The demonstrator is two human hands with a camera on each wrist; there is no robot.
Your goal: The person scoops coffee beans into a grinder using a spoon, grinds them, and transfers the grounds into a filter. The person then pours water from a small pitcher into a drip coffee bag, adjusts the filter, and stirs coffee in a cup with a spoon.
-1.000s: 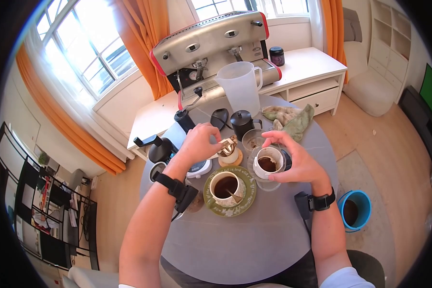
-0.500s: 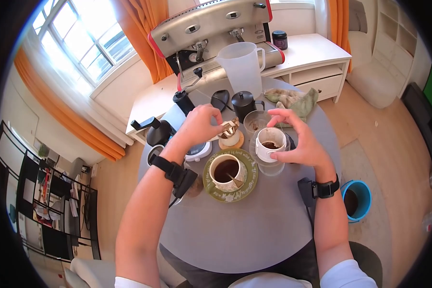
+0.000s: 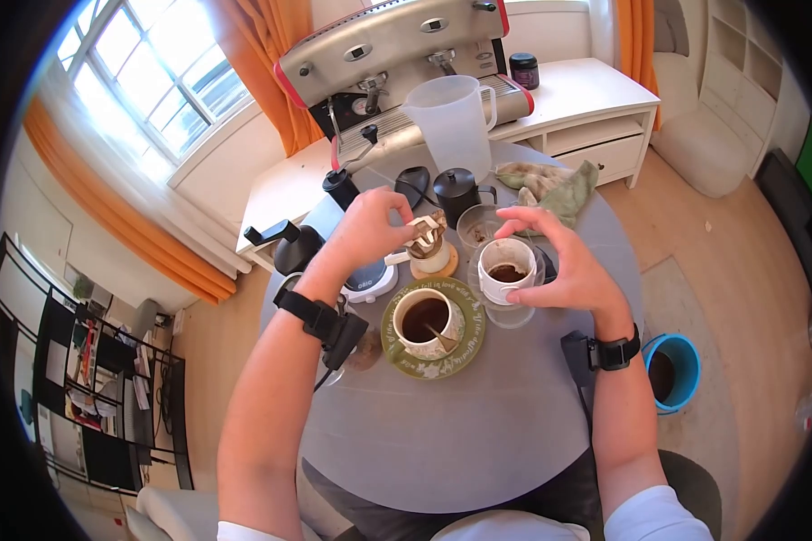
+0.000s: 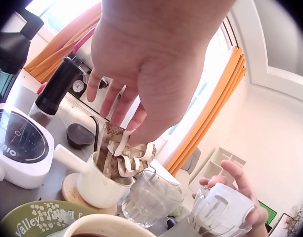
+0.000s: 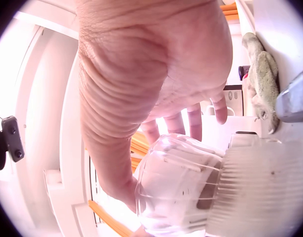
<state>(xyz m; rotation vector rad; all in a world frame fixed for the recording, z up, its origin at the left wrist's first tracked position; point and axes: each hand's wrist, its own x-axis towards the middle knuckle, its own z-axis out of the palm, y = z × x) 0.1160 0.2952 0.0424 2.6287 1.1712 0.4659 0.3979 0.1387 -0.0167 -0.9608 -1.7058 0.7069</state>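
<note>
My left hand (image 3: 374, 225) pinches the edge of a drip coffee bag (image 3: 427, 236) with white paper tabs. Beneath it, the bag's lower part sits inside a small white pot (image 4: 94, 185) with a side handle. A round wooden coaster (image 4: 70, 190) lies under that pot. Thumb and fingers of my right hand (image 3: 573, 261) hold a white cup-shaped dripper (image 3: 503, 290) with dark coffee grounds at its bottom. Clear ribbed plastic (image 5: 270, 187) shows below this hand in the right wrist view. Nearer me, a patterned cup (image 3: 418, 350) of dark coffee stands on a green plate (image 3: 395, 347), a teaspoon (image 3: 442, 339) in it.
A white scale (image 4: 23, 163), a hand grinder (image 3: 340, 187) and a black lidded pot (image 3: 456, 191) stand around the hands. Behind are a tall plastic jug (image 3: 447, 126), a crumpled cloth (image 3: 559, 194) and an espresso machine (image 3: 397, 59). A blue bucket (image 3: 686, 361) stands on the floor.
The head view has tilted, so the table sits higher in it. My left hand still pinches the bag and has shifted slightly. The right hand keeps hold of the dripper.
</note>
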